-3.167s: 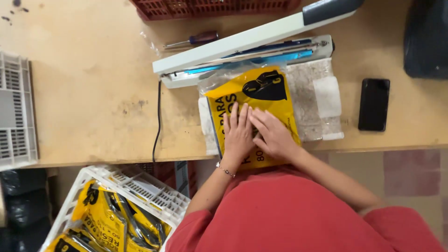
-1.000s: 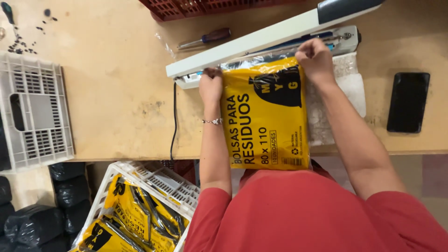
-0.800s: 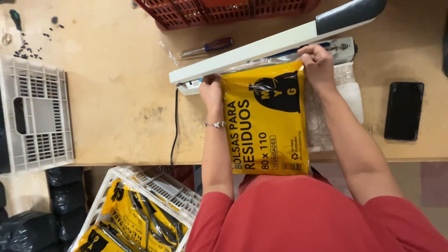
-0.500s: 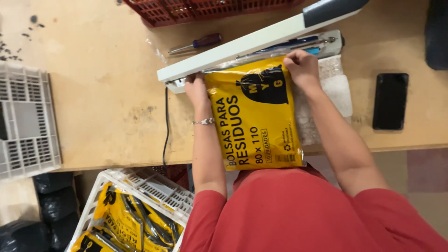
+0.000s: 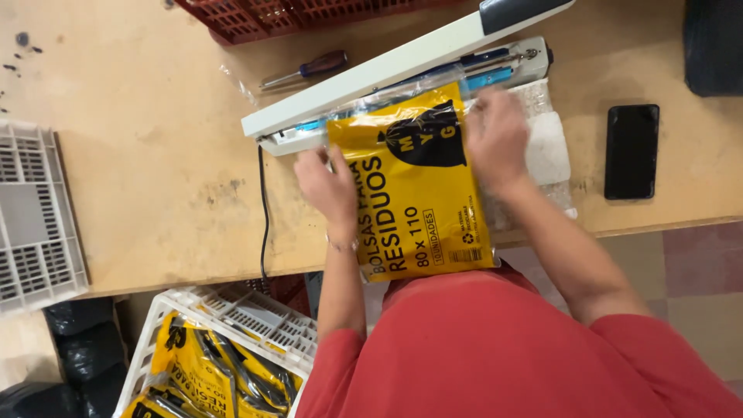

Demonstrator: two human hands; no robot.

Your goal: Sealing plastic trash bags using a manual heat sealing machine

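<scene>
at the table edge: we stand against a wooden table (image 5: 155, 155) and look straight down on our two bare hands.
package: a yellow packet with black print (image 5: 414, 186), in a clear wrapper, lies flat on the table before us; its near end hangs past the table edge toward our red shirt, and its far end reaches the heat sealer.
left hand: our left hand (image 5: 329, 186) lies on the packet's left edge, fingers spread and flat, pressing rather than gripping; we cannot tell if the thumb is tucked under the wrapper.
right hand: our right hand (image 5: 495, 139) is blurred at the packet's upper right corner; it touches the wrapper, but we cannot tell if the fingers pinch it.
sealer: a long white heat sealer (image 5: 402, 66) lies at a slant across the table, its arm raised, and the clear top of the wrapper sits at its jaw.
cord: a black cord (image 5: 263, 217) runs from the sealer's left end over the table edge.
around us: a screwdriver (image 5: 306, 70) lies beyond the sealer, a black phone (image 5: 631, 151) well to the right, a grey crate (image 5: 35, 209) to the left.
below: a white crate (image 5: 232, 317) under the table edge holds more yellow packets (image 5: 201, 371).
</scene>
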